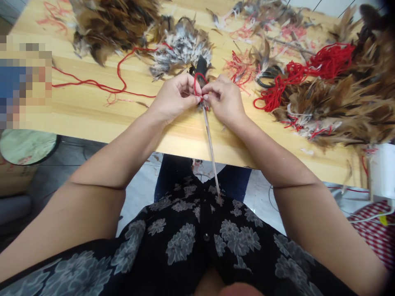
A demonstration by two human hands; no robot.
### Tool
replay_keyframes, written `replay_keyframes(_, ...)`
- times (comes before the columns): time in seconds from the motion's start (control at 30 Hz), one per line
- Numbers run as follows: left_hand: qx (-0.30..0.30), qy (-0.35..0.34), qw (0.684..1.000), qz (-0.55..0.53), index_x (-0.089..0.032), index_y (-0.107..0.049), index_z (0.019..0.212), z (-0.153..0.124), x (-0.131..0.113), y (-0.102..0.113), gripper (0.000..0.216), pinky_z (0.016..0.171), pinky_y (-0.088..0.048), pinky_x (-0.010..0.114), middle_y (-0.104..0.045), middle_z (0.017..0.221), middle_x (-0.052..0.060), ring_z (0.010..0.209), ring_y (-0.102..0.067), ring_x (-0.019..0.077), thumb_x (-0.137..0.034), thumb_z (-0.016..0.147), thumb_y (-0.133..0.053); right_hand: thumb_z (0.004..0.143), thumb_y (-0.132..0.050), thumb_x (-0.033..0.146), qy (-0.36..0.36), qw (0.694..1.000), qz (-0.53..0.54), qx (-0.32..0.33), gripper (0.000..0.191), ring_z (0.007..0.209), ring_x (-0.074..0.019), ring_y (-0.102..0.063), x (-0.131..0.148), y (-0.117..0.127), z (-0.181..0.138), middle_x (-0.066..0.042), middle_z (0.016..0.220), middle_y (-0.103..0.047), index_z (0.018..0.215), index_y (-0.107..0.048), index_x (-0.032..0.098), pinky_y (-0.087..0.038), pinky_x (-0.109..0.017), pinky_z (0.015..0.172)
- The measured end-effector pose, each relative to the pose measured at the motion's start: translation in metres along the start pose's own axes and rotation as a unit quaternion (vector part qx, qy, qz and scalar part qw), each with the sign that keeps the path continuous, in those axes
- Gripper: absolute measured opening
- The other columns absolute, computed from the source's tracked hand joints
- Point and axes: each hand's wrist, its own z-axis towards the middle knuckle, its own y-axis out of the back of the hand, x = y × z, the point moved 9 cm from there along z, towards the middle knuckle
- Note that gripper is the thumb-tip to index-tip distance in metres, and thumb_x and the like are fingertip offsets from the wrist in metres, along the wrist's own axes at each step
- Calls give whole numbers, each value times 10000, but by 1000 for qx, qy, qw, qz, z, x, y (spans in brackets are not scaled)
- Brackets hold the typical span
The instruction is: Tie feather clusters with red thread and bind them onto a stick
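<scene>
A thin wooden stick [211, 148] runs from my chest up to the table edge, ending in a tuft of grey and white feathers [182, 49] with a dark wrapped neck. My left hand [174, 96] and my right hand [224, 98] meet at that neck, both pinching a red string [199, 80] looped around it. The string trails away to the left across the wooden table [92, 119].
Brown feather piles lie at the back left [108, 24] and along the right [345, 107]. A bundle of red yarn [327, 61] and black scissors [268, 76] sit right of my hands. Red thread scraps litter the far tabletop. A white box [382, 170] stands at the right edge.
</scene>
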Motion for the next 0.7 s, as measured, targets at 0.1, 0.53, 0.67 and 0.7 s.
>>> replay_keyframes(0.1, -10, -10, 998, 58, -235, -633, 933, -1, -3, 1, 350, 916, -571, 420, -696, 829, 10, 932, -717, 224, -175, 968, -976, 1017, -714, 253, -3, 1000, 3, 7, 155, 1105, -283, -744, -2, -4, 2, -74, 1040, -759, 1048, -865, 271, -630, -430, 996)
replay_keyframes(0.53, -68, -75, 986, 132, -286, -652, 880, -3, -12, 4, 308, 887, -442, 444, -641, 892, 35, 937, -598, 285, -131, 936, -911, 987, -764, 223, -39, 997, 65, -9, 48, 1072, -255, -729, -13, -12, 7, -56, 1024, -737, 958, -801, 233, -630, -456, 1092)
replay_keyframes(0.67, -64, -91, 982, 154, -271, -664, 862, 0, -14, 7, 316, 970, -449, 445, -603, 908, 44, 986, -563, 277, -128, 930, -938, 1014, -749, 224, -52, 994, 89, -23, 52, 1032, -222, -730, -18, -12, 9, -56, 1088, -765, 1011, -801, 221, -627, -430, 1083)
replay_keyframes(0.7, -57, -93, 981, 157, -262, -667, 864, 1, -14, 6, 318, 993, -443, 442, -598, 908, 38, 979, -549, 263, -114, 941, -937, 1027, -753, 241, -50, 994, 91, -22, 54, 1038, -223, -735, -19, -11, 9, -59, 1105, -773, 1029, -804, 223, -630, -428, 1079)
